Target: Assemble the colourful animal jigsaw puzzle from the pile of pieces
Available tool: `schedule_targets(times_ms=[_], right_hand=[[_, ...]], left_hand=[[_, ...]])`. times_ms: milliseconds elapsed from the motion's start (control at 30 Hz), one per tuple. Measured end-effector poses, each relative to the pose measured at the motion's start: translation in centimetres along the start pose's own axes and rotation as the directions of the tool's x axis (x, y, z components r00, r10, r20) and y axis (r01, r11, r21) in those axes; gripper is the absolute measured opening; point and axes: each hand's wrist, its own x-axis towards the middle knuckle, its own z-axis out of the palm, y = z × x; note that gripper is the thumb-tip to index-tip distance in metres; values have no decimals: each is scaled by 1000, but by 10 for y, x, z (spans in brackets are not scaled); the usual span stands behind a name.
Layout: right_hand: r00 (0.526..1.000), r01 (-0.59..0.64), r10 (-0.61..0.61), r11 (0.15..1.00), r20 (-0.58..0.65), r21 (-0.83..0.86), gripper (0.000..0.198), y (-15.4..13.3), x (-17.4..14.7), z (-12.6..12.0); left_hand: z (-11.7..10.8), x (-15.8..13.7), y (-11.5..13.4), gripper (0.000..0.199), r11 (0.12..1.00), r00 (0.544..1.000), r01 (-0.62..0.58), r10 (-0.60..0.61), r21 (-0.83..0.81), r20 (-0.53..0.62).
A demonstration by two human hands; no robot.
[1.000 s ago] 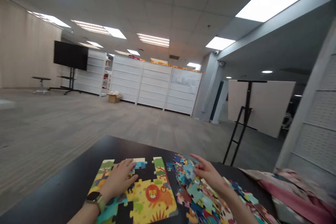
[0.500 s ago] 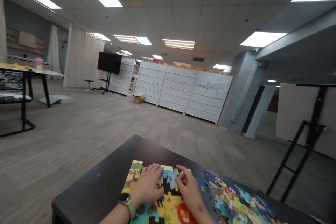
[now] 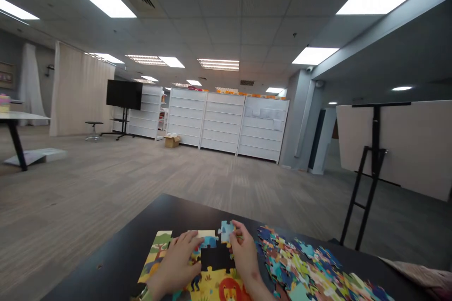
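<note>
A partly assembled jigsaw puzzle (image 3: 212, 284) with yellow ground and a red-maned lion lies on the black table, and the dark tabletop shows through a gap in its middle. My left hand (image 3: 178, 261) rests flat on the puzzle's left side with its fingers stretched out, covering some pieces. Between the thumb and fingers of my right hand (image 3: 244, 251) is a light blue puzzle piece (image 3: 226, 230), at the puzzle's upper right edge. Left of that piece, a blue section (image 3: 209, 241) touches the top of the gap.
A heap of loose puzzle pieces (image 3: 303, 263) spreads over the table's right side. The black table (image 3: 116, 244) has its far corner ahead of me. Pinkish cloth (image 3: 420, 270) lies at the right edge. Beyond stand an easel board (image 3: 376, 150), white shelves (image 3: 222, 122) and a screen (image 3: 124, 94).
My right hand has lifted the light blue piece out of the puzzle and moved it up, leaving a larger gap. My left hand stays on the puzzle. The view has turned right.
</note>
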Motion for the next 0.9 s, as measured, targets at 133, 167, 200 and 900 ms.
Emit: schedule_targets(times_ms=[133,167,200,900], right_hand=[[975,171,-107,923,196,-344,26,-9,-13,3],[970,188,-106,898,220,-397,25,-11,-16,3],[967,200,-104,876,234,-439,24,-12,-18,4],[949,256,-131,854,288,-453,35,-7,-21,1]], left_hand=[[-2,-1,4,68,1000,1000,5,-5,7,11],[-3,-1,5,68,1000,1000,7,-7,9,14],[-3,-1,5,69,1000,1000,7,-7,12,15],[5,0,-4,64,1000,1000,-9,9,1,-17]])
